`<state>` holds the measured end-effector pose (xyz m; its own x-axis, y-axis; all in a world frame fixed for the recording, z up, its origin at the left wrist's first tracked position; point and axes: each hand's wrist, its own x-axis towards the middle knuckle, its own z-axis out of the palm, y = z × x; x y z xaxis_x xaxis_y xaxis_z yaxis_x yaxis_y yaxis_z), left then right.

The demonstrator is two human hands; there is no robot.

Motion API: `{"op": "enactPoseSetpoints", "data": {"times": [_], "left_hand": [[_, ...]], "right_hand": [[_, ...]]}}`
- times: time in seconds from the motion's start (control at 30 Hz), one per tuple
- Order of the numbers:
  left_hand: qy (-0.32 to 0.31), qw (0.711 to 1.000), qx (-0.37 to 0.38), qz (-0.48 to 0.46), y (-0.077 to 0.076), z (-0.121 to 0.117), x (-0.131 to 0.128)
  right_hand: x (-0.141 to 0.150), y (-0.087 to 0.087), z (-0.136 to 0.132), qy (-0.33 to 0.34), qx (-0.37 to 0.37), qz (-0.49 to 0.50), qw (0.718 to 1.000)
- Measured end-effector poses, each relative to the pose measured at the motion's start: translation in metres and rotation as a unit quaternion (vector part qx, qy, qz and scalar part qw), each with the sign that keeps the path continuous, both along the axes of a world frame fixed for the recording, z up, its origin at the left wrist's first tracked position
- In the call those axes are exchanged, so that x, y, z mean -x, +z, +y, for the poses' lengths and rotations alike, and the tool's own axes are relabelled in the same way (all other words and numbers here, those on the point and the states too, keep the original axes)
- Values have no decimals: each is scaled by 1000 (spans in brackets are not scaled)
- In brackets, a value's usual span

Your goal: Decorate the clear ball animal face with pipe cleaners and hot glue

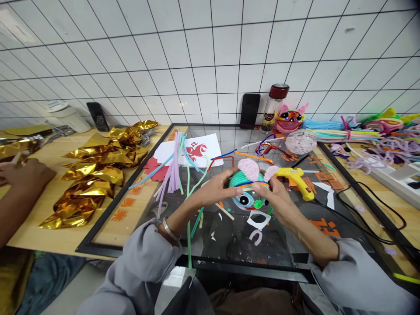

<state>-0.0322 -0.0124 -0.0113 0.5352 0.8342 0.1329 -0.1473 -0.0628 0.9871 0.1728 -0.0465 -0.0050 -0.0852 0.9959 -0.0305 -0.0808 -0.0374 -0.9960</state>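
Note:
Both my hands are closed round a green animal head made of fuzzy pipe cleaners, just above the dark glass-topped board. My left hand grips its left side, the thumb across the front. From the other side, my right hand holds it, its thumb near the brow. The head has pink ears, a blue-ringed eye and a green nose; my right fingers partly hide the other eye. Below it lie a white paper piece with a hole and a pale curved strip.
A yellow glue gun with a black cord lies right of my hands. Purple pipe cleaners and a red paper-cut picture lie left. Behind stand a phone and a bottle. Gold foil lies near another person's hand.

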Motion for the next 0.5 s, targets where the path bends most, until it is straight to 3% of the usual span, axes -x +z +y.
{"op": "enactPoseSetpoints", "data": {"times": [0.17,0.3,0.5], "left_hand": [[-44,998,-9,38,8,6,3],[-36,999,-3,34,9,9,9],[-31,999,29,14,-3,16,17]], "right_hand": [[2,0,3,-27,40,107,993],[-1,3,5,-57,21,85,995],[-10,5,10,-51,-9,27,998]]}}
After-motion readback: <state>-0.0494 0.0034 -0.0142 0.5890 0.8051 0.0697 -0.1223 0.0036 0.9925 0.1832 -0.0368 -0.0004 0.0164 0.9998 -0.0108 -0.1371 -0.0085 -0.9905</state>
